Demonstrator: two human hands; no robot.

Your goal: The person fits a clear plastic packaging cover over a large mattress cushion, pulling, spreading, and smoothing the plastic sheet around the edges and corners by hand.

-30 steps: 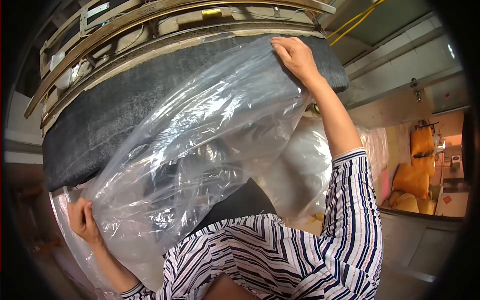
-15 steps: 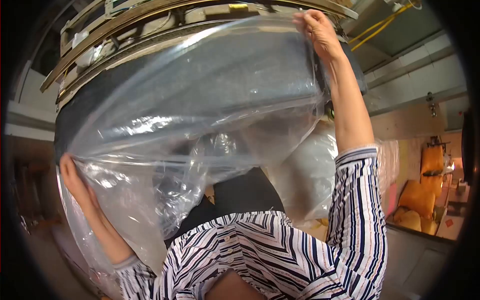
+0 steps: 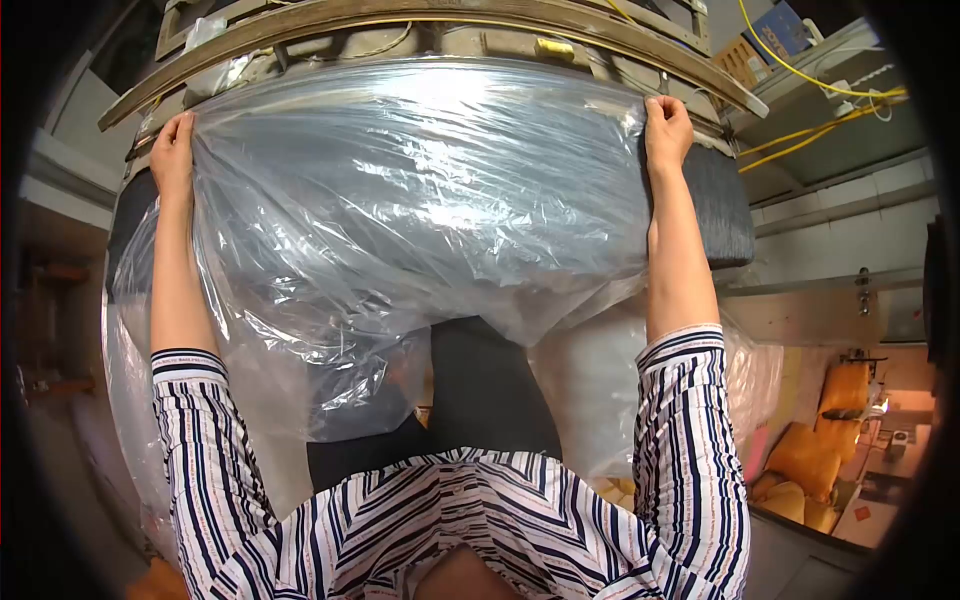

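Clear plastic sheeting (image 3: 430,170) is stretched between my two hands over a dark padded surface (image 3: 722,205). My left hand (image 3: 173,150) pinches its upper left corner near the wooden frame. At the upper right, my right hand (image 3: 667,130) grips the other corner, fingers closed. The top edge of the plastic runs nearly straight between them, and its lower part hangs in shiny folds down to my dark trousers. Both forearms reach forward, roughly parallel.
A long wooden rail (image 3: 430,15) crosses behind the padded surface. Yellow cables (image 3: 800,135) and a blue box (image 3: 780,35) are at the upper right. More plastic (image 3: 590,370) hangs beside my legs. Orange bundles (image 3: 805,460) lie at the far right.
My left hand has risen from the lower left to the upper left with its corner of plastic. The sheet, slanted and loosely bunched before, now lies stretched across the dark surface.
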